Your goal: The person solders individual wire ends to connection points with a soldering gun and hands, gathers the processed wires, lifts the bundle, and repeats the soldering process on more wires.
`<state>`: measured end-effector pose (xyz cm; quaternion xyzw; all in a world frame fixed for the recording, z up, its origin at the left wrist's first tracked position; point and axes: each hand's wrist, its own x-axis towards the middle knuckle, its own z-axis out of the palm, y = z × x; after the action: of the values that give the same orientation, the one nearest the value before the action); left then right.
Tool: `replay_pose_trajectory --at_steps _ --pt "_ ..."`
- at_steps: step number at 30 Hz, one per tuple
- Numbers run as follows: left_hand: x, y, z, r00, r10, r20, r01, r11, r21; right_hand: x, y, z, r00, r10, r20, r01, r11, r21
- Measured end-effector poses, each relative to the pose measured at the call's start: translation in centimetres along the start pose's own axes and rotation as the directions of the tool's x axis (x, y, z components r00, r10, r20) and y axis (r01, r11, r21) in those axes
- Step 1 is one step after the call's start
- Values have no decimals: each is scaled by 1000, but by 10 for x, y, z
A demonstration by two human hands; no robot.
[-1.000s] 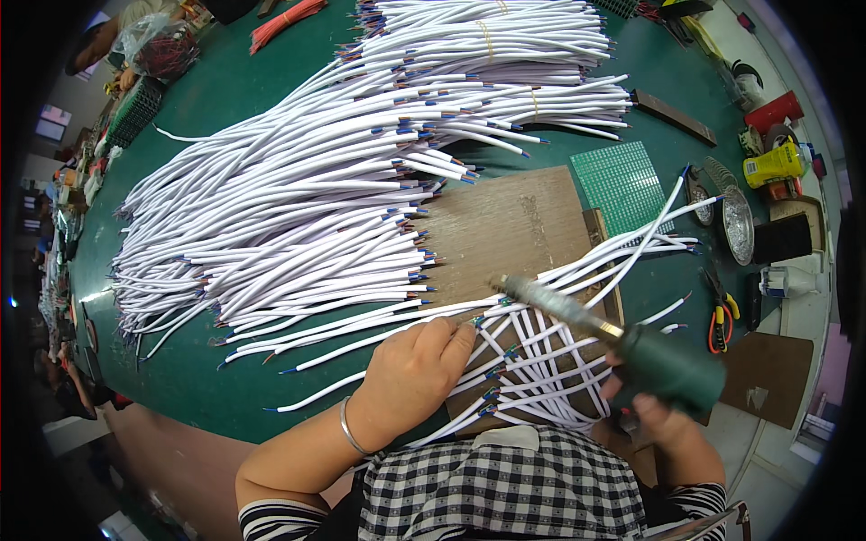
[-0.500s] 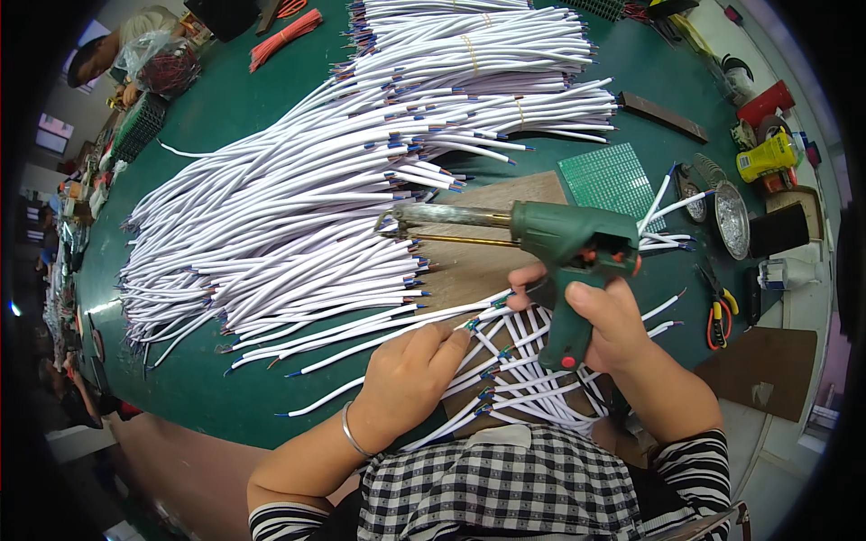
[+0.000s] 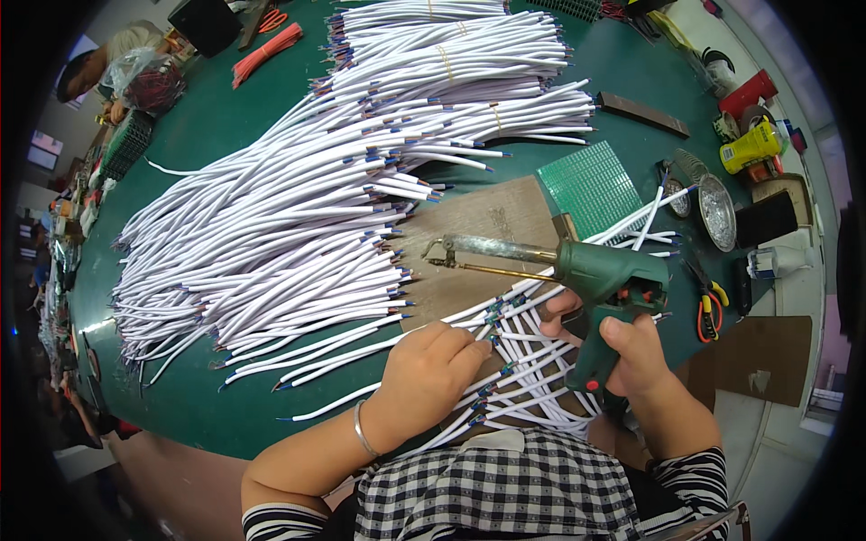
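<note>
Plainly, the pistol-shaped tool (image 3: 600, 268) was green with a slim metal barrel. The right hand (image 3: 639, 353) clasped its handle; the left hand (image 3: 431, 374), curled, rested over white cables (image 3: 532, 380), its pinch hidden.

tbl (image 3: 216, 126) grn, lg | flr (image 3: 180, 478) pinkish-brn, lwr L | wndw (image 3: 45, 146) bright, far L

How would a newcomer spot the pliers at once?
On the green table, look right of the green gun in the right hand. Near the table's right edge, below the metal dish in view, lie the pliers. Their red and yellow handles set them apart from the metal dish, which is plain silver.
</note>
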<state>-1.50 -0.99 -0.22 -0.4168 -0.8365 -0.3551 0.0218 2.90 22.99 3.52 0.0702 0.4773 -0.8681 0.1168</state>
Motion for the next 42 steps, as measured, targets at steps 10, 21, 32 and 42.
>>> replay_pose_trajectory --at_steps 10,21,32,42 --pt "14 -17 -17 993 -116 4 116 991 68 10 19 9 995 -63 -79 80 970 229" --pt "19 -2 -15 959 -251 131 266 957 -111 13 27 18 993 -117 -4 117 985 129" --pt "20 -6 -12 620 -504 601 771 248 -587 5 25 20 990 -135 26 123 955 269" --pt "17 2 -3 988 -151 31 154 982 -114 23 34 28 995 -77 -71 90 973 210"
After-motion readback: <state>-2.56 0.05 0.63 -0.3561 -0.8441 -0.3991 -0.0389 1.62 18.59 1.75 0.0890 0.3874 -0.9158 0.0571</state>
